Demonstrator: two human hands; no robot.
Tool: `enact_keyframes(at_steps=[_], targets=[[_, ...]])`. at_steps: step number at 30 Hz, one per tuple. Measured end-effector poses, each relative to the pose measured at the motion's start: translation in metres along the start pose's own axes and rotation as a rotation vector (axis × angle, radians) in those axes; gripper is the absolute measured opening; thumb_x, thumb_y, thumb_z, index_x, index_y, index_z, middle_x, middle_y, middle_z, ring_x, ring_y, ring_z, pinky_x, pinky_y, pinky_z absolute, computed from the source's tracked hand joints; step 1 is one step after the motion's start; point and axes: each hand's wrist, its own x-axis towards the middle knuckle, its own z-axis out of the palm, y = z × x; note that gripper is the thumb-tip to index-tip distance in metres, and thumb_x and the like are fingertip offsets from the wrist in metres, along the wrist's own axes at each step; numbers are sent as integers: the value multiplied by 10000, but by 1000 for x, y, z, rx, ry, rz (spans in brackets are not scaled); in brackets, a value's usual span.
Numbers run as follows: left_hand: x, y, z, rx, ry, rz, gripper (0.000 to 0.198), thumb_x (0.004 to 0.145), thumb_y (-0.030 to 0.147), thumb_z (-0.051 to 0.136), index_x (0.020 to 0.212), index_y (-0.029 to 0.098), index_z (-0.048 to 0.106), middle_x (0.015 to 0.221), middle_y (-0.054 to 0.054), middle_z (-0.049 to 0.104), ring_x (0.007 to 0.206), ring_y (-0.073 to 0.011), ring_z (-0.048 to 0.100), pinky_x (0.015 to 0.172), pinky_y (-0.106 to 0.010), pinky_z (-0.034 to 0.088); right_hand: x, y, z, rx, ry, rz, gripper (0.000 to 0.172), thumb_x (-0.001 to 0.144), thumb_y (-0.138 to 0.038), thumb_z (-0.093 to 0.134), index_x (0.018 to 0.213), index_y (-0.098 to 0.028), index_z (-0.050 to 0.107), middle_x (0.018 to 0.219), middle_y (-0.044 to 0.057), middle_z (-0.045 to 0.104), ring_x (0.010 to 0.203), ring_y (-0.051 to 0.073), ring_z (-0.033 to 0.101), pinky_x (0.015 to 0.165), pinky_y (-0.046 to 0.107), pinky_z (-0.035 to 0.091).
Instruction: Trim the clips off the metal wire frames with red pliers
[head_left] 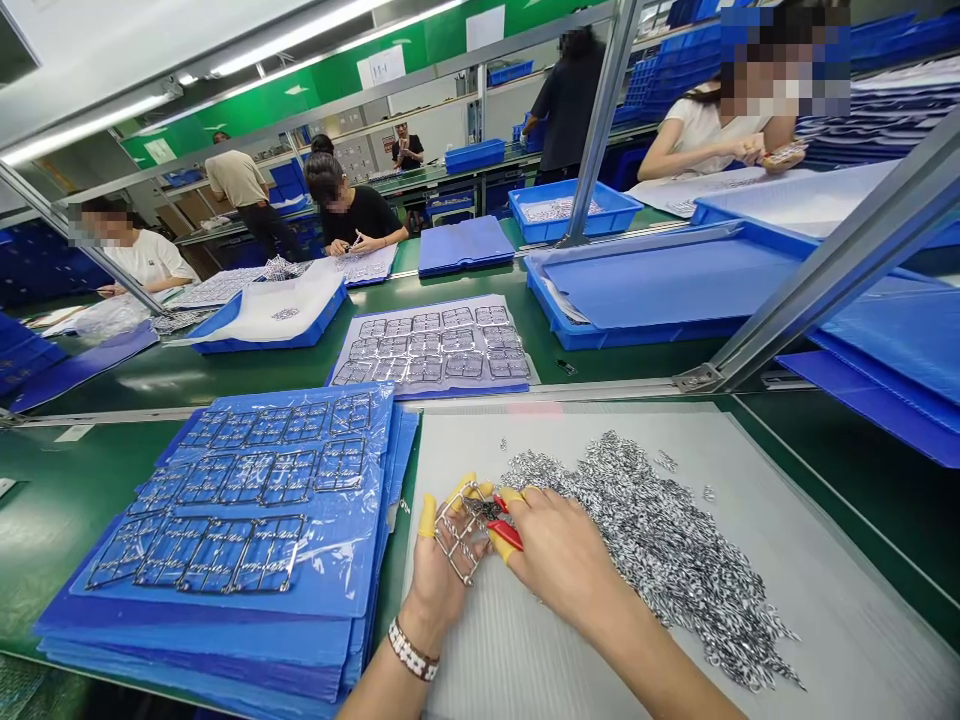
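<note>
My left hand (441,570), with yellow covers on its fingertips, holds a small silver wire frame (459,535) upright over the white sheet (480,650). Red-handled pliers (505,534) are gripped in my right hand (559,540), which also has yellow fingertip covers. The jaws of the pliers meet the frame's upper right side; what exactly they pinch is too small to make out. Just right of my hands spreads a large heap of small metal clasps (660,540).
A stack of blue sheets (225,640) with rows of dark wire frames (247,550) lies at left. Beyond the metal rail, another sheet holds silver frames (427,345). Blue trays (660,290) stand behind. A slanted metal post (825,250) rises at right. Several people work farther back.
</note>
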Motion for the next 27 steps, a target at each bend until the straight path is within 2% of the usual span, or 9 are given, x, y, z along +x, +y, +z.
enact_keyframes(at_steps=[8,12,15,18,21,27], targets=[[0,-2,-2,66,15,13,624,879,606,376,1269,161,575,1268,-137,595,1147,-276,533,867,-347,429,-1,-1,-3,-35,-27,3,235,829,-243,529,1023,-179,643,933,95,670,862,253,625,742,349,423],[-1,-3,-2,62,27,7,590,900,572,365,1264,159,579,1268,-131,599,1124,-254,552,848,-325,439,0,-4,-4,-62,-36,20,218,801,-195,544,987,-179,655,901,93,665,836,261,628,707,348,419],[-3,-1,1,26,24,4,573,910,550,363,1246,144,589,1258,-139,604,1106,-249,562,830,-323,454,-4,-2,-2,-67,-18,21,250,799,-184,549,1031,-181,640,904,91,663,843,258,618,717,351,402],[-3,3,2,-43,-7,-6,590,903,560,362,1222,123,599,1272,-161,588,1106,-294,562,829,-396,474,-12,5,3,-70,36,22,300,828,-263,550,1112,-186,607,942,91,660,900,276,587,757,381,380],[-1,7,0,-118,-14,-14,610,893,577,357,1208,115,601,1309,-178,556,1159,-344,527,834,-474,480,-21,9,10,-78,44,50,275,838,-282,540,1087,-188,608,943,87,658,907,277,567,764,390,355],[-1,7,-3,-136,1,-2,617,885,579,377,1234,113,580,1341,-191,526,1230,-350,481,822,-429,492,-20,2,13,-45,12,52,214,833,-277,532,1004,-183,620,937,88,653,908,276,557,754,386,329]])
